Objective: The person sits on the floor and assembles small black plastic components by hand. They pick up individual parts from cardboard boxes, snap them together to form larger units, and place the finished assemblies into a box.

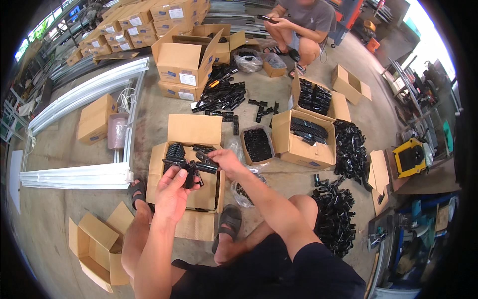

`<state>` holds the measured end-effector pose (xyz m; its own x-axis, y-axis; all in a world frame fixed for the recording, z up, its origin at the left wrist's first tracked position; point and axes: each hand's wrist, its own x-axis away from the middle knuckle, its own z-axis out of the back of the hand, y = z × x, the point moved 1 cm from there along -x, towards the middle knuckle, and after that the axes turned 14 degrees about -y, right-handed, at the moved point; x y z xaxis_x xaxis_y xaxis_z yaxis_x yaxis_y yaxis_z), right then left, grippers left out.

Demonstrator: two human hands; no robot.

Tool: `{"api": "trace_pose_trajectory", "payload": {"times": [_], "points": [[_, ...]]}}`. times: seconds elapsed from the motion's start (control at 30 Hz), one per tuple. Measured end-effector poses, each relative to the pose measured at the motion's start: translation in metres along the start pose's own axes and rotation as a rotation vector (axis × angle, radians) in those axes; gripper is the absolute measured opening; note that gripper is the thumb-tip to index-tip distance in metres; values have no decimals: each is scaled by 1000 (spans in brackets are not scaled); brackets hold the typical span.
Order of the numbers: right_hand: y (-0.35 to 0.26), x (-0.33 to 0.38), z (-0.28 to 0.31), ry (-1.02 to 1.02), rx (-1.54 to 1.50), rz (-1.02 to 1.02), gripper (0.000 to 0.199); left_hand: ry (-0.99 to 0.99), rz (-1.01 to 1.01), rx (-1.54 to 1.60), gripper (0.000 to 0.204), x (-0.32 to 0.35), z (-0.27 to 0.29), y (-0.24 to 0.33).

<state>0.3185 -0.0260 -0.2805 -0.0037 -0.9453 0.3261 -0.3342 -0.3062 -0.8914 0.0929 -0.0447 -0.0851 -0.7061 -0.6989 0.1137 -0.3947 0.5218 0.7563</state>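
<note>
My left hand [172, 192] is closed on a black bracket-like part [188, 168], held above an open cardboard box [199, 199]. Just to its right, my right hand [227, 163] grips another black part [203, 158] between thumb and fingers. The two parts overlap in view, and I cannot tell whether they are joined. Inside the box, between my feet, a row of similar black parts [175, 150] stands along the left side, with a bare cardboard surface beside it.
Piles of black parts [338, 214] lie at my right and farther ahead. A small box of black pieces [257, 144] and larger open boxes [303, 144] stand beyond my right hand. White metal profiles [74, 177] lie left. Another person [303, 25] squats at the back.
</note>
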Motion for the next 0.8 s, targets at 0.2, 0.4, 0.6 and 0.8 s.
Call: {"api": "trace_pose_trajectory", "payload": {"times": [0.2,0.4,0.6,0.8], "points": [[-98,59,-1,-208,-269,119,26,-39,-67,69,25,0,-30,12],[14,30,15,-86,-224,-102,18,-23,-46,25,27,-7,-20,-7],[84,16,2,-9,-61,-142,14,44,-128,68,28,-7,-15,3],[68,22,-50,27,1082,-4,29,65,-151,98,30,-7,-9,10]]}}
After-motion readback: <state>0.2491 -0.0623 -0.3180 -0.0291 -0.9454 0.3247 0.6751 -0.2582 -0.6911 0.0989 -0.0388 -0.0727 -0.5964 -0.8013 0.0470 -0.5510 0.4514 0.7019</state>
